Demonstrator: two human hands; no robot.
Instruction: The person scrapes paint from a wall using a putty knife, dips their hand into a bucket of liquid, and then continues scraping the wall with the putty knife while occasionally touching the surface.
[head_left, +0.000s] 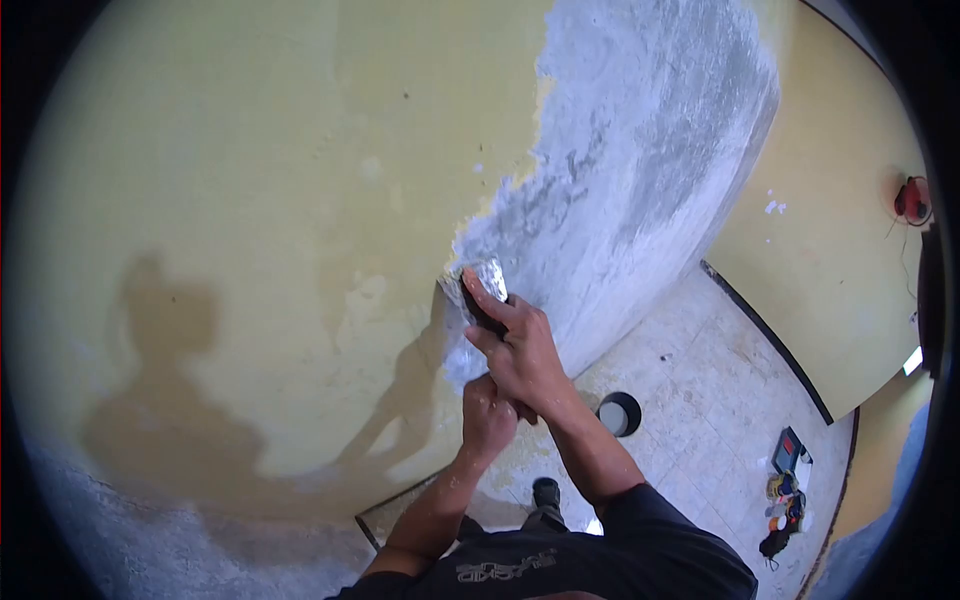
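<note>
Because the scraper (491,278) has its bright blade flat, or nearly so, against the wall at the centre of the frame, where yellow paint (250,130) meets the grey patch (640,130), its pressure would fall right on that ragged border. The right hand (525,355) is curled around the dark handle, with one finger laid out along the tool towards the blade, probably to steer it and press its edge evenly. Just below, the left hand (488,418) is closed in a fist; it seems to clasp the handle's lower end, likely for added push and steadiness, though the right hand hides much of that grip. Both arms reach up from the bottom of the frame, so the force can come from the shoulders. Right of the hands, a dark bucket (632,407) with something pale in it stands on the floor (690,350), perhaps kept near for easy reach. Farther off, at the lower right, a flat case (788,452) and a cluster of small items (785,498) lie well apart from the work, presumably out of the way of the feet. On the left, the person's shadow (180,390) falls across the paint, clear of the blade.
</note>
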